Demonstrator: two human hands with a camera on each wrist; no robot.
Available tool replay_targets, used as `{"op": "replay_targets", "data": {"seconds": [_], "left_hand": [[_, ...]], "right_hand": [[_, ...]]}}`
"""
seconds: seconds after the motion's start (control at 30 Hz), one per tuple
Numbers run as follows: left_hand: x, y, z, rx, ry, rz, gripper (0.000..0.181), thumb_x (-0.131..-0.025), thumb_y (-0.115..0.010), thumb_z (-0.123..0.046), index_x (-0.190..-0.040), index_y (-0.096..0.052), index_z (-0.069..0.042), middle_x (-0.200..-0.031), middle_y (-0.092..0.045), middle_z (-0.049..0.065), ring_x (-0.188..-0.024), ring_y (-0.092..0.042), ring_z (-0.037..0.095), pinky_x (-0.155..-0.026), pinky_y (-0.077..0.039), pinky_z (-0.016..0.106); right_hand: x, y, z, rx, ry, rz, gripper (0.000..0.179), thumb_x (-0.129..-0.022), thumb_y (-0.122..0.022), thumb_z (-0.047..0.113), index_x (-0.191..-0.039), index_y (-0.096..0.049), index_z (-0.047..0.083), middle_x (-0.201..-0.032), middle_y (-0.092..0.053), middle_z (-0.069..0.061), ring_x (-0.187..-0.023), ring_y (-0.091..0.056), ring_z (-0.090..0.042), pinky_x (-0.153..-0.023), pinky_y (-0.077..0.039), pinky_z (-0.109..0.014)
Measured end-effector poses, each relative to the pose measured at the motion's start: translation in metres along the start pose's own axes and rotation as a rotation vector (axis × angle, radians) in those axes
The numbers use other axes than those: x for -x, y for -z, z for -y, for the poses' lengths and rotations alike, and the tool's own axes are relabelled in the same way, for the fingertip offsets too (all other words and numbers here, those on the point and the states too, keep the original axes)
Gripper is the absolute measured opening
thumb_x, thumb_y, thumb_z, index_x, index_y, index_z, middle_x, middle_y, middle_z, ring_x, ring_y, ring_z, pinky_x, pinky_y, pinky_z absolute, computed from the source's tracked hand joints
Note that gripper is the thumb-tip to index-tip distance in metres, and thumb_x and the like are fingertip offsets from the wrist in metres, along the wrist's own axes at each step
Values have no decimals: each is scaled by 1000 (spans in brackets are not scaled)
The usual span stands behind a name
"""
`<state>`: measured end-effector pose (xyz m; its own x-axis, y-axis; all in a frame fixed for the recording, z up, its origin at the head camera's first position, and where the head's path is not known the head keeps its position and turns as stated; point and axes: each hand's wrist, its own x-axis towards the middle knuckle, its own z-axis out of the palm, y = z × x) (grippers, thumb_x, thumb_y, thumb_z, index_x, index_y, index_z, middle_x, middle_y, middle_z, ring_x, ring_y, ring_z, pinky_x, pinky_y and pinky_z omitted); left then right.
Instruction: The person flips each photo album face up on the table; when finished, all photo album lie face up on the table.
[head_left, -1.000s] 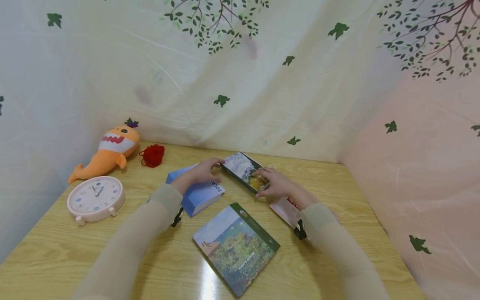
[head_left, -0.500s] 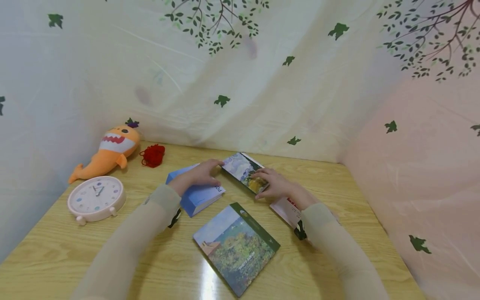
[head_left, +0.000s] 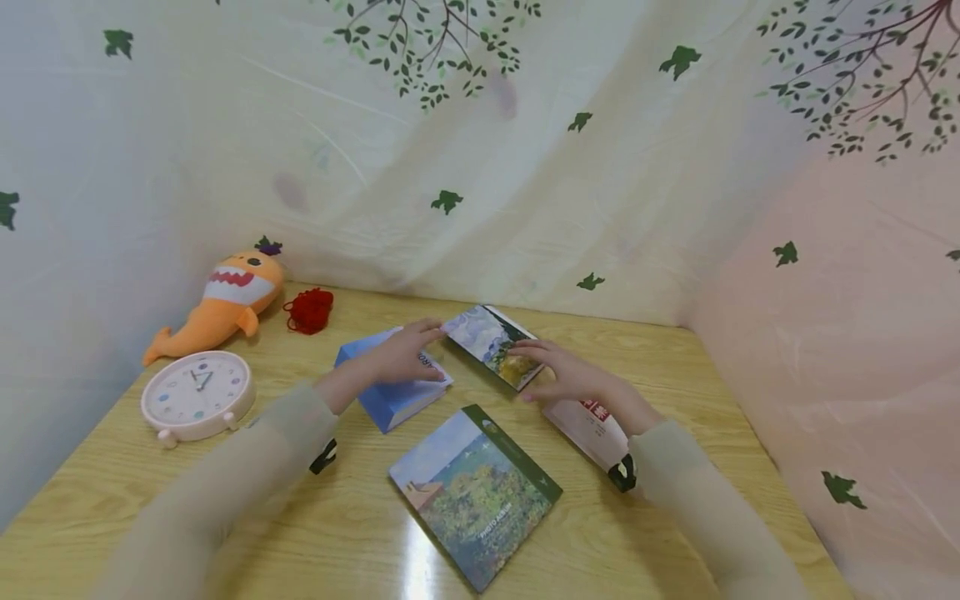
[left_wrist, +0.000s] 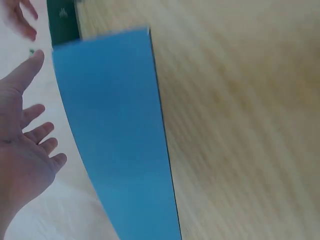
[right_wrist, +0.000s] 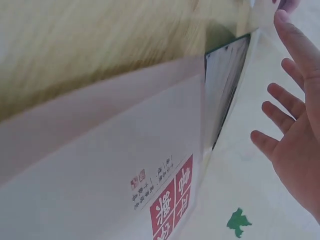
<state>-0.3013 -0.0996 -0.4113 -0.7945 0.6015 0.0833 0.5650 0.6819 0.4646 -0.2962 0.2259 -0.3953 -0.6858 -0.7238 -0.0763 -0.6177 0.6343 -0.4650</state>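
My left hand [head_left: 393, 354] is over the blue book [head_left: 397, 396], its fingers apart and fingertips close to the left corner of a thick book with a painted cover [head_left: 480, 329]. In the left wrist view, that hand [left_wrist: 25, 135] holds nothing beside the blue book's plain side [left_wrist: 115, 130]. My right hand [head_left: 566, 371] has its fingertips right at the painted book's right end, with thumb and fingers spread. A pale pink book with red characters [head_left: 585, 429] lies under the right wrist; the right wrist view shows it large [right_wrist: 90, 165], with an unfilled right hand [right_wrist: 295, 110] beyond it.
A photo album [head_left: 472, 508] with a garden painting lies in front. At the left are a pink clock [head_left: 198, 396], an orange shark plush [head_left: 225, 304] and red yarn [head_left: 309, 311]. Patterned cloth [head_left: 510, 167] hangs behind the wooden table [head_left: 337, 533].
Both hands have drawn slightly apart, the left to the left and the right to the right, with fingers spread wider. The painted book stays where it was. The head view has shifted slightly.
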Motion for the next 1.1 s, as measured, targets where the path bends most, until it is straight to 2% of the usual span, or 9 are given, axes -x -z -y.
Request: {"op": "replay_targets", "data": {"seconds": [0.07, 0.13, 0.27, 0.37, 0.47, 0.57, 0.73, 0.9, 1.1], "left_hand": [[6, -3, -7, 5, 0, -2, 78, -82, -74, -33, -142, -38, 0, -150, -29, 21, -139, -25, 38, -112, -27, 51], [12, -7, -14, 0, -16, 2, 77, -83, -73, -33, -142, -38, 1, -148, -32, 21, -138, -27, 37, -112, -28, 49], [24, -13, -29, 19, -49, 12, 74, -84, -71, -34, -141, -39, 0, -146, -37, 20, -135, -34, 36, -110, -31, 48], [32, -17, -39, 33, -55, 15, 74, -84, -70, -37, -142, -40, -2, -145, -39, 19, -134, -36, 35, -110, -32, 48], [40, -20, -48, 44, -65, 6, 72, -85, -69, -37, -141, -40, -2, -143, -41, 19, -133, -38, 35, -110, -31, 48], [47, -25, -55, 74, -49, 9, 72, -85, -69, -36, -142, -39, -3, -144, -41, 18, -133, -37, 35, -111, -30, 48], [58, -36, -60, 137, 8, 24, 77, -83, -71, -35, -145, -35, -7, -147, -37, 16, -135, -35, 33, -111, -28, 49], [64, -45, -60, 157, -21, 38, 78, -84, -72, -32, -146, -33, -3, -148, -34, 19, -136, -33, 35, -112, -27, 49], [68, -49, -59, 178, -47, 64, 78, -84, -71, -32, -145, -33, -1, -147, -37, 18, -136, -34, 34, -111, -30, 47]], "right_hand": [[6, 0, 7, 40, -14, 0, 76, -84, -70, 37, -148, -32, 19, -155, -23, -10, -142, -21, -32, -104, -34, -58], [11, -1, 14, 87, -20, -3, 78, -84, -68, 46, -148, -31, 23, -155, -25, -8, -138, -30, -30, -96, -43, -53], [20, -5, 26, 67, 34, -2, 83, -82, -63, 56, -149, -29, 21, -154, -28, -8, -136, -35, -27, -95, -46, -49], [27, -10, 35, 2, 100, 5, 83, -83, -65, 50, -149, -29, 16, -153, -29, -10, -139, -29, -27, -105, -37, -50], [35, -17, 43, -24, 132, 2, 80, -83, -70, 39, -149, -29, 17, -152, -29, -10, -139, -30, -27, -105, -37, -50], [42, -24, 49, -21, 151, 2, 82, -82, -73, 32, -149, -29, 18, -152, -30, -11, -138, -30, -29, -105, -37, -50], [54, -37, 54, -13, 150, 30, 88, -79, -74, 38, -150, -25, 21, -153, -29, -10, -138, -30, -27, -106, -36, -48], [67, -47, 54, -36, 143, 58, 95, -73, -74, 48, -149, -28, 15, -152, -31, -9, -138, -31, -27, -107, -36, -48], [81, -58, 49, -32, 158, 89, 105, -67, -77, 52, -149, -28, 10, -151, -33, -10, -138, -31, -29, -109, -31, -50]]}}
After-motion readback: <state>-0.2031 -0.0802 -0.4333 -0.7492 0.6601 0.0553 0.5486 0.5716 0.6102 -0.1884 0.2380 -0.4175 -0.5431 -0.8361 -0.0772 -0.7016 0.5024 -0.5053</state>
